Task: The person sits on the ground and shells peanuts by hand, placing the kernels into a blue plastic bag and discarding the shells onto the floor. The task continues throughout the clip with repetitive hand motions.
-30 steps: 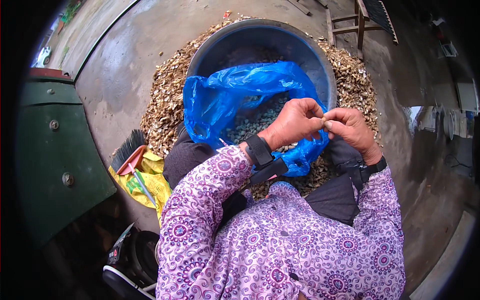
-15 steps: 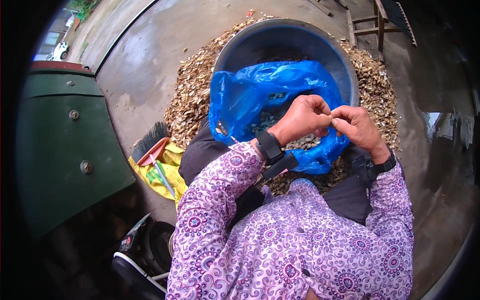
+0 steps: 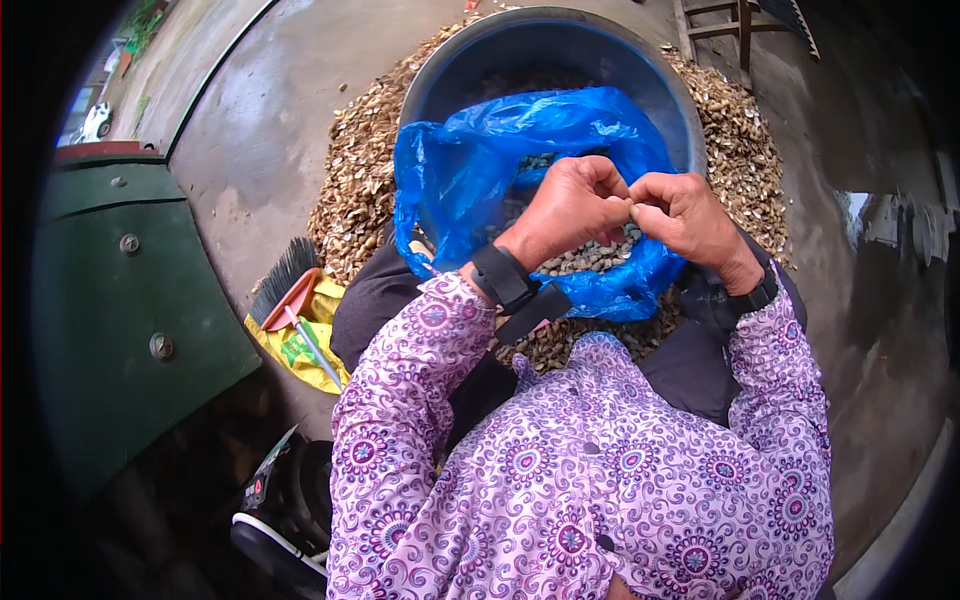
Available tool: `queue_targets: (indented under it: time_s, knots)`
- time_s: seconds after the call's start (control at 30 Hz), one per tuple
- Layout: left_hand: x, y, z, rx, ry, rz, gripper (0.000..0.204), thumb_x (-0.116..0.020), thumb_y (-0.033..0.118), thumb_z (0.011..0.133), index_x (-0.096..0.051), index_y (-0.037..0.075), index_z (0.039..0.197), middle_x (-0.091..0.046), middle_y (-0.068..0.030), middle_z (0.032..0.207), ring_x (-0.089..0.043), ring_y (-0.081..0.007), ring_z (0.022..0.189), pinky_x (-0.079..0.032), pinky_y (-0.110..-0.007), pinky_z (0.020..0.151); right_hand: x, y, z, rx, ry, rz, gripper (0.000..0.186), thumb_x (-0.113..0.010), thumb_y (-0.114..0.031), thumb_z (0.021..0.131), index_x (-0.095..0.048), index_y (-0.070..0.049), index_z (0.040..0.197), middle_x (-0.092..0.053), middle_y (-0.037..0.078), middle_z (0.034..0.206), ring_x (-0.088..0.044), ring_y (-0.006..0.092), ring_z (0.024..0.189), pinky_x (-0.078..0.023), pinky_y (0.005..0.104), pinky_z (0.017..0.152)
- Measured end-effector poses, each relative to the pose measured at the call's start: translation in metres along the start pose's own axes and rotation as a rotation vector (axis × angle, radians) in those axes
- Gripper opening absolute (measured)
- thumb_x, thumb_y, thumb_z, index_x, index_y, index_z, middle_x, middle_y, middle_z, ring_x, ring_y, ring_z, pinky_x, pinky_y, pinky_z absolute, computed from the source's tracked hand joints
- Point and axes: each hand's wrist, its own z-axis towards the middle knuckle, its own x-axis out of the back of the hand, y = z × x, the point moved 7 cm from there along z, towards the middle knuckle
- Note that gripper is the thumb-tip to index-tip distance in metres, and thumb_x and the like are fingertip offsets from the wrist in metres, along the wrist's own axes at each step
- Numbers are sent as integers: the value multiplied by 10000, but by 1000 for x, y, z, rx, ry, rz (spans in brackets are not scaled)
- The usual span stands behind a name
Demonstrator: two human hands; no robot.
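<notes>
Pinching narrowly, left grip [image 3: 575, 200] and right grip [image 3: 692, 222], tiny piece [image 3: 631, 205] (mostly hidden) between

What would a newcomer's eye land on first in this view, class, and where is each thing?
The bright blue plastic bag leaps out, spread over the near part of a big round basin at upper centre. Above it, the left hand and right hand meet. The purple patterned shirt fills the bottom, and brown shells lie heaped on both sides of the basin.

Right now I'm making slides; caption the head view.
Bare left hand and right hand meet over a blue plastic bag near heaped tan shells.
</notes>
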Motion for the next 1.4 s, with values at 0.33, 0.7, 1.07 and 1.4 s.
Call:
queue_targets:
  time_s: [0.33,0.7,1.07,1.4]
  knots:
    - [3,0,-5,64,39,24,93,-621,37,670,-574,-21,724,-569,-65,593,-542,-113,525,-428,-233,473,-4,0,1,32,0,-36,175,-541,-152,721,-606,3,770,-588,131,656,-576,202,590,-443,304,557]
    - [12,-4,-3,90,123,38,89,-603,40,656,-568,-18,715,-566,-73,589,-540,-124,507,-431,-245,455,-10,-8,6,82,117,3,128,-551,-99,704,-604,10,747,-581,120,588,-570,175,531,-441,294,517]
    - [19,-12,-4,89,172,-359,161,-607,66,689,-509,-21,781,-578,-106,696,-571,-163,565,-464,-264,511,-16,15,12,-187,151,439,130,-557,-109,759,-609,6,730,-569,6,610,-508,47,499,-399,185,449]
    - [22,-2,-5,58,90,-422,92,-580,37,706,-520,0,765,-594,-116,728,-561,-156,580,-459,-266,506,-23,29,14,-256,73,992,120,-529,-90,765,-602,3,785,-546,14,648,-472,46,508,-397,175,477]
